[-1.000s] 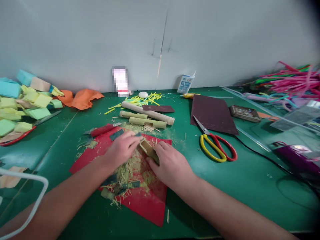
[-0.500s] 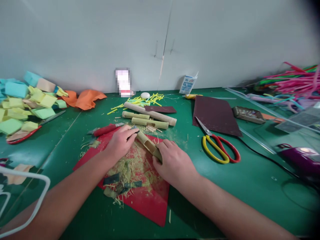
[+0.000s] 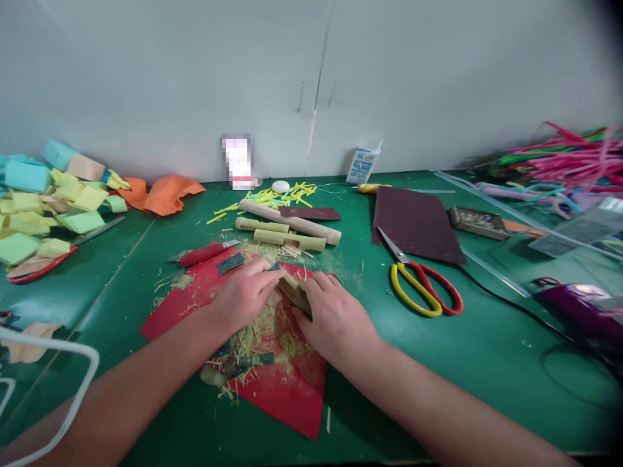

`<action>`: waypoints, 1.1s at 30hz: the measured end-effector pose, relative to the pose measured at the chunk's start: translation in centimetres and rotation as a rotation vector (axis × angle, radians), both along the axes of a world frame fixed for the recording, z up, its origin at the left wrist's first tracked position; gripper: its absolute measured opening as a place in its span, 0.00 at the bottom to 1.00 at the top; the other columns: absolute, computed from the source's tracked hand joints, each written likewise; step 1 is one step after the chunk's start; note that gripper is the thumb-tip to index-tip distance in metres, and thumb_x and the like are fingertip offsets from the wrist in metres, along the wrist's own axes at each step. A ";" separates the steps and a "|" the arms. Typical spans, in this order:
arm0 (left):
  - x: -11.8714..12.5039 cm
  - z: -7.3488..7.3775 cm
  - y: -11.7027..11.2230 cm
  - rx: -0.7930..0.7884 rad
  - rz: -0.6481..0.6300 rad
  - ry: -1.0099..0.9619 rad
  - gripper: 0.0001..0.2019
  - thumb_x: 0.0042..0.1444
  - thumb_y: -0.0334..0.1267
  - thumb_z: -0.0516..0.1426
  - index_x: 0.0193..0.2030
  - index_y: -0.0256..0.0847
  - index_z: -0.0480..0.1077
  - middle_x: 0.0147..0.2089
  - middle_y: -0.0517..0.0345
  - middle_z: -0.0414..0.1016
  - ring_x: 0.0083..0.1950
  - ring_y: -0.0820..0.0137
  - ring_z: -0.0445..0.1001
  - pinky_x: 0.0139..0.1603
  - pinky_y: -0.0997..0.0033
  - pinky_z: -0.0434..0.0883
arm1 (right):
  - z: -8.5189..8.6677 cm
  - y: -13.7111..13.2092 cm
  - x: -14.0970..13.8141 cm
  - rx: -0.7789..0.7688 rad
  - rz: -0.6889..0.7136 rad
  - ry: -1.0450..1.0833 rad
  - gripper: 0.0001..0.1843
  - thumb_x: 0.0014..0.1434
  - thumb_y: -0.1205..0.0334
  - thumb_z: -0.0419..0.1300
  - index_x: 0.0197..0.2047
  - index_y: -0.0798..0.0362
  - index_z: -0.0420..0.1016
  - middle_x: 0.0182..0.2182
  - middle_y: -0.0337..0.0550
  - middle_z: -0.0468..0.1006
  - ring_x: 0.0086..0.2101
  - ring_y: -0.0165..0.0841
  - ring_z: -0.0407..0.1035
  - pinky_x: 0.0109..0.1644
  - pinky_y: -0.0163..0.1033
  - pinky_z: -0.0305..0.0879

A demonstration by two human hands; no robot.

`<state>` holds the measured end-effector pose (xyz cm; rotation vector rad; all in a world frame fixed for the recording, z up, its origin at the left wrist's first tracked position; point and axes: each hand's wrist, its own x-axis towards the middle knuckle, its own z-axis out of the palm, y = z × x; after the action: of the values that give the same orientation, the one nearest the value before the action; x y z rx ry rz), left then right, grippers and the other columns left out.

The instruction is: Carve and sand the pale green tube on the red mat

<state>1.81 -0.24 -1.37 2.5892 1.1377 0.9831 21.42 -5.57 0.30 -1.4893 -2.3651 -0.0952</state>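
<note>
Both my hands work over a red mat (image 3: 287, 389) on the green table. My right hand (image 3: 335, 318) is closed on a short split bamboo piece (image 3: 293, 288) and holds it down on the mat. My left hand (image 3: 246, 295) sits just left of it, fingers pinched together on a small dark piece (image 3: 275, 266) pressed against the bamboo's far end. The two hands almost touch. Pale bamboo shavings (image 3: 253, 337) lie under and in front of them. A red-handled knife (image 3: 204, 253) lies at the mat's far left corner.
Bamboo sticks (image 3: 289, 240) and a wooden dowel (image 3: 292, 222) lie behind the mat. Yellow-and-red scissors (image 3: 423, 288) and a dark sheet (image 3: 413, 224) are to the right. Folded papers (image 3: 53, 201) pile up far left, pipe cleaners (image 3: 564, 155) far right, a purple device (image 3: 579, 305) near right.
My left hand slid back along the bamboo toward my right hand, after reaching further up it half a second ago. Less of the bamboo shows now. My right hand stayed put.
</note>
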 end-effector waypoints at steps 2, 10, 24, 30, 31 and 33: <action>-0.2 0.1 0.2 -0.007 0.045 -0.002 0.12 0.63 0.34 0.50 0.48 0.37 0.73 0.37 0.54 0.69 0.38 0.72 0.70 0.41 0.74 0.69 | 0.1 0.0 0.0 -0.013 -0.009 0.009 0.06 0.51 0.66 0.60 0.34 0.55 0.68 0.33 0.47 0.71 0.36 0.38 0.65 0.38 0.41 0.61; -1.0 0.3 1.2 -0.041 0.120 -0.035 0.12 0.62 0.35 0.52 0.47 0.38 0.74 0.35 0.55 0.70 0.37 0.72 0.70 0.40 0.72 0.69 | 0.5 -0.2 0.1 -0.127 -0.063 0.044 0.09 0.56 0.58 0.55 0.35 0.54 0.69 0.31 0.44 0.72 0.32 0.34 0.66 0.31 0.38 0.56; -1.0 0.1 0.5 -0.060 0.116 -0.060 0.12 0.63 0.36 0.51 0.47 0.39 0.74 0.34 0.56 0.70 0.36 0.73 0.71 0.37 0.75 0.69 | 0.4 0.0 0.0 -0.225 -0.054 0.082 0.07 0.57 0.59 0.55 0.33 0.54 0.68 0.32 0.45 0.73 0.32 0.33 0.66 0.33 0.38 0.56; -0.6 0.0 -0.1 -0.056 0.103 -0.055 0.11 0.63 0.35 0.52 0.46 0.39 0.74 0.34 0.56 0.70 0.35 0.73 0.70 0.38 0.74 0.69 | 0.3 0.1 -0.1 -0.215 -0.050 0.092 0.08 0.56 0.58 0.56 0.33 0.55 0.69 0.31 0.45 0.73 0.32 0.34 0.67 0.34 0.38 0.57; -0.5 0.0 -0.3 -0.052 0.108 -0.044 0.11 0.63 0.35 0.52 0.46 0.39 0.74 0.34 0.56 0.70 0.35 0.73 0.70 0.37 0.74 0.68 | 0.3 0.1 0.0 -0.221 -0.048 0.097 0.08 0.56 0.59 0.56 0.33 0.55 0.69 0.32 0.45 0.73 0.32 0.34 0.67 0.34 0.38 0.57; -0.2 0.1 -0.6 -0.064 0.063 -0.012 0.12 0.63 0.34 0.51 0.48 0.39 0.73 0.34 0.56 0.69 0.36 0.73 0.70 0.37 0.75 0.68 | 0.3 0.1 0.0 -0.226 -0.041 0.112 0.07 0.56 0.60 0.57 0.34 0.55 0.70 0.32 0.45 0.73 0.32 0.34 0.67 0.34 0.38 0.57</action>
<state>1.59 -0.85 -1.31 2.5092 1.2333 0.9573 21.43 -5.48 0.55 -1.5987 -2.3177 0.2479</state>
